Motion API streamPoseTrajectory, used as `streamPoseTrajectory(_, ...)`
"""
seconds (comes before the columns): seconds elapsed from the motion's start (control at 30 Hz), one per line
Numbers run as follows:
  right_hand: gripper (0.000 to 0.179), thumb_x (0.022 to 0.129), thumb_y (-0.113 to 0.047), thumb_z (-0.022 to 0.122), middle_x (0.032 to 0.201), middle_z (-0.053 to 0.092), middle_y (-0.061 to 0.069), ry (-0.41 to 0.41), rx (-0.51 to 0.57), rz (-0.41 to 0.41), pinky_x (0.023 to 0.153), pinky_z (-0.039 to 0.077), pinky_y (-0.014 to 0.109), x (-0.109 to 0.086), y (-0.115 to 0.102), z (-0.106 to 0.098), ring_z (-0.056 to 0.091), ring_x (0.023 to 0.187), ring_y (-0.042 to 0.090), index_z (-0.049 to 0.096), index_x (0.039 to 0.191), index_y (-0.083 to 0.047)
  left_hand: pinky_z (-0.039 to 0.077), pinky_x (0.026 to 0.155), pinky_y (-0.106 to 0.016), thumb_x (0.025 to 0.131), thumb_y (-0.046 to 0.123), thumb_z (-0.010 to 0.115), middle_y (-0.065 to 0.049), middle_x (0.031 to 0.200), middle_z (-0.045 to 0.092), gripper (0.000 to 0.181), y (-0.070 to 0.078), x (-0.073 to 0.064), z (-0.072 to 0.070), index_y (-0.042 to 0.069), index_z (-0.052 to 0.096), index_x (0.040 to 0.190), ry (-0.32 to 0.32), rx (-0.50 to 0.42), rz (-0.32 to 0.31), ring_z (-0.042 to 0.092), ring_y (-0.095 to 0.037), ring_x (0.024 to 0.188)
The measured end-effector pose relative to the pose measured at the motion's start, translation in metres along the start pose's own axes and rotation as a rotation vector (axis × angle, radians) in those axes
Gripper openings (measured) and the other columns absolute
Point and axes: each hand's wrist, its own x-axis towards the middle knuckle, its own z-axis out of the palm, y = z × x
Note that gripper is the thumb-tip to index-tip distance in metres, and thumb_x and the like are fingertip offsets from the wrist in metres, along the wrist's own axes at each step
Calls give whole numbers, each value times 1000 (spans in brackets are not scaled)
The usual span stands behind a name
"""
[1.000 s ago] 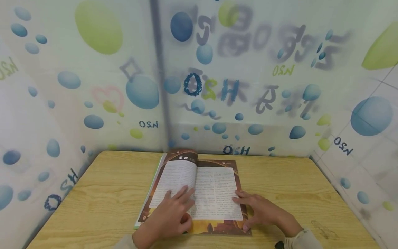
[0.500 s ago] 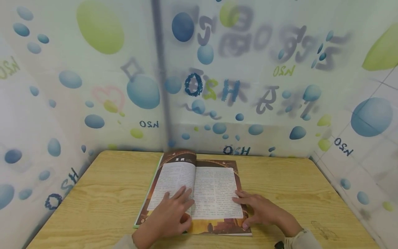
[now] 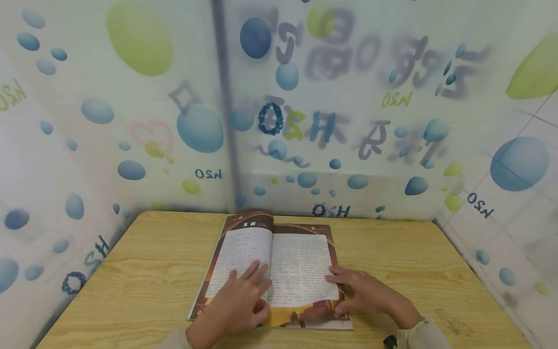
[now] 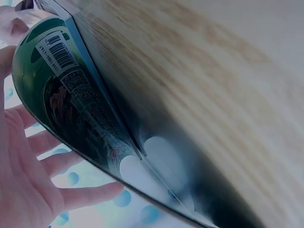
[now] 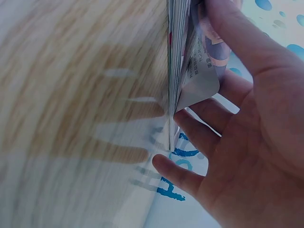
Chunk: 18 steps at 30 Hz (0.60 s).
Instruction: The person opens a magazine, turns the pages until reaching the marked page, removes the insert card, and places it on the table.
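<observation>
Sleeves [image 3: 425,335], pale in colour, are seen nearest, with a small dark object [image 3: 390,342] at the right cuff. Beyond them, the left hand [image 3: 240,300] is laid over the left page [image 3: 240,247] of a magazine [image 3: 285,271], close to the spine; its fingers [image 3: 251,269] are spread and its thumb is placed toward the lower edge. The right hand [image 3: 366,293] is set at the outer edge of the right page [image 3: 305,259]. Its fingers are spread too, and the lower part of that page is bowed upward beside the thumb; whether paper is pinched there cannot be told. From the right wrist, a leaf [image 5: 204,85] is seen raised off the stacked page edges. From the left wrist, a green back cover [image 4: 71,114] bearing a barcode label [image 4: 58,51] is seen curved up from the surface. The magazine is spread on the wood-grained bench [image 3: 131,271], between the hands, its top brought near the far edge. Both pages are filled with small print, framed in brown and amber. Behind the bench, a wall covering [image 3: 379,198] is patterned with blue and green ovals [image 3: 255,38], mirrored lettering [image 3: 322,127] and a pink heart [image 3: 151,131].
</observation>
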Motion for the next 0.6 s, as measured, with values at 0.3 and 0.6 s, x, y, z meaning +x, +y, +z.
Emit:
streamPoseTrajectory(0.3, 80, 82, -62, 69, 146, 50, 17, 35, 18, 26, 105, 38, 59, 1, -3, 0, 47, 135, 37, 58, 139, -7, 49, 81, -67, 80, 83, 49, -14, 144, 52, 81, 6, 0, 0, 13, 70, 115, -17, 16, -39, 47, -37, 134)
streamPoseTrajectory(0.6, 79, 84, -64, 65, 141, 56, 11, 70, 28, 33, 104, 42, 54, 2, -6, -1, 51, 132, 32, 56, 139, -7, 47, 84, -69, 72, 90, 50, -15, 145, 51, 92, 7, 2, 1, 13, 69, 119, -33, 33, -44, 46, -38, 134)
